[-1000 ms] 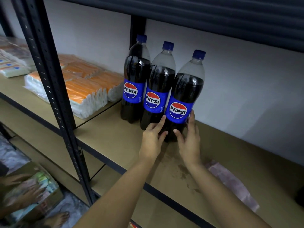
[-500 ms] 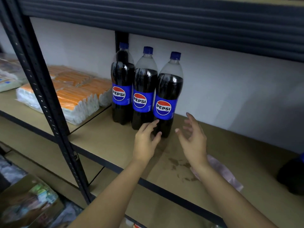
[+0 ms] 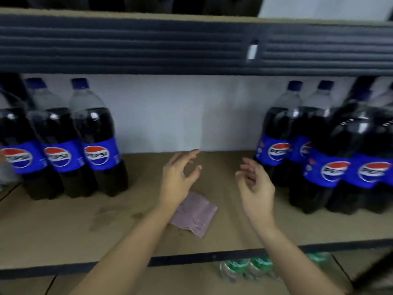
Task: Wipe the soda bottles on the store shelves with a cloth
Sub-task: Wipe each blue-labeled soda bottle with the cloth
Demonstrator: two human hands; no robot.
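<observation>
Three dark Pepsi bottles [image 3: 93,145] with blue caps and blue labels stand in a row at the left of the brown shelf [image 3: 63,226]. Several more Pepsi bottles [image 3: 319,158] crowd the right end. A folded pink cloth [image 3: 195,213] lies flat on the shelf between the two groups. My left hand [image 3: 178,179] hovers just above the cloth's far corner, fingers spread and holding nothing. Further right, my right hand [image 3: 255,188] hangs in the air with relaxed fingers, a little short of the right bottles. The picture is blurred by motion.
The dark ribbed edge of the upper shelf [image 3: 191,43] runs across the top, with a small white tag [image 3: 252,51] on it. Green-topped bottles [image 3: 246,269] stand on the shelf below. The white wall [image 3: 180,111] closes the back.
The view has swung right, so the three bottles now sit at the left and a second group shows at the right. Both hands have left the bottle and moved right over the cloth.
</observation>
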